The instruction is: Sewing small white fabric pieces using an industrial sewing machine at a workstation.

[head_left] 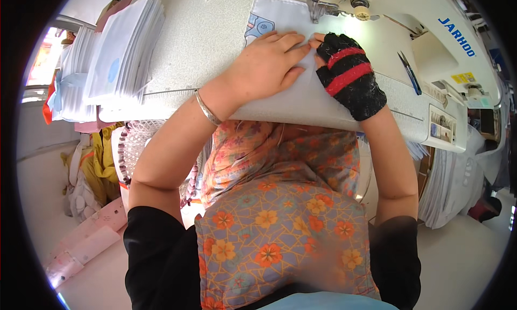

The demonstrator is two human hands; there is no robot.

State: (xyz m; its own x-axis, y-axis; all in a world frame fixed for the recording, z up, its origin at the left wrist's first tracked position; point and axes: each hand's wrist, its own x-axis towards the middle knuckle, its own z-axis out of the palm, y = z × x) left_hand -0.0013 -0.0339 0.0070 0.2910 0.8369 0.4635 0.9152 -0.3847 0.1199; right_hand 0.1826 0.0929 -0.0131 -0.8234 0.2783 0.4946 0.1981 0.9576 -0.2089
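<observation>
A white fabric piece (280,104) with a blue print near its far left corner lies on the sewing machine bed, its far right edge by the presser foot (316,11). My bare left hand (272,62) rests flat on it, fingers stretched toward the needle area. A silver bangle (207,108) circles that wrist. On the right edge of the cloth is my right hand (350,76), in a black fingerless glove with red stripes. Its fingers are bent, with thumb and forefinger at the fabric beside my left fingertips; the other fingertips are hidden.
A tall stack of white printed pieces (126,54) stands at the table's left. Thread snips (410,73) lie right of my gloved hand, before the machine's column (444,57). A small compartment tray (441,128) is set into the right front edge. White bundles (449,175) hang below right.
</observation>
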